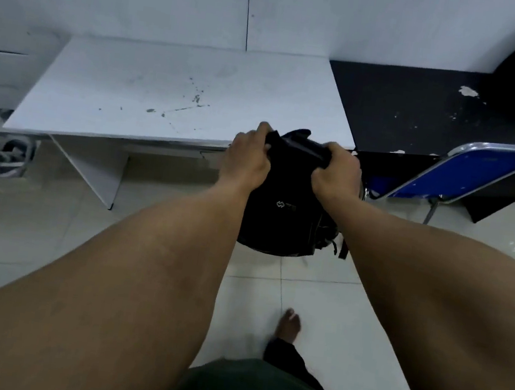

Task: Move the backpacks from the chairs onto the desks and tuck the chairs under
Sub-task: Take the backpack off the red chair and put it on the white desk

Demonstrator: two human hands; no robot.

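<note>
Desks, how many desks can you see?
2. A white desk stands against the wall on the left, and a black desk sits right beside it on the right. More may be out of view.

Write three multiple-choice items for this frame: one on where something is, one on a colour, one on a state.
1. Where is the black backpack?
A. Lying flat on the white desk
B. Held up in front of the desks, above the floor
C. Resting on the chair seat

2. What colour is the chair?
A. Red
B. Green
C. Blue

3. How are the hands?
A. Both grip the backpack's top
B. Only the left grips it
C. Both hang free

Key: 1 B, floor tiles show beneath the bag's bottom. 2 C, its panel is blue in a metal frame. 3 A, the left hand and right hand curl round the top.
</note>
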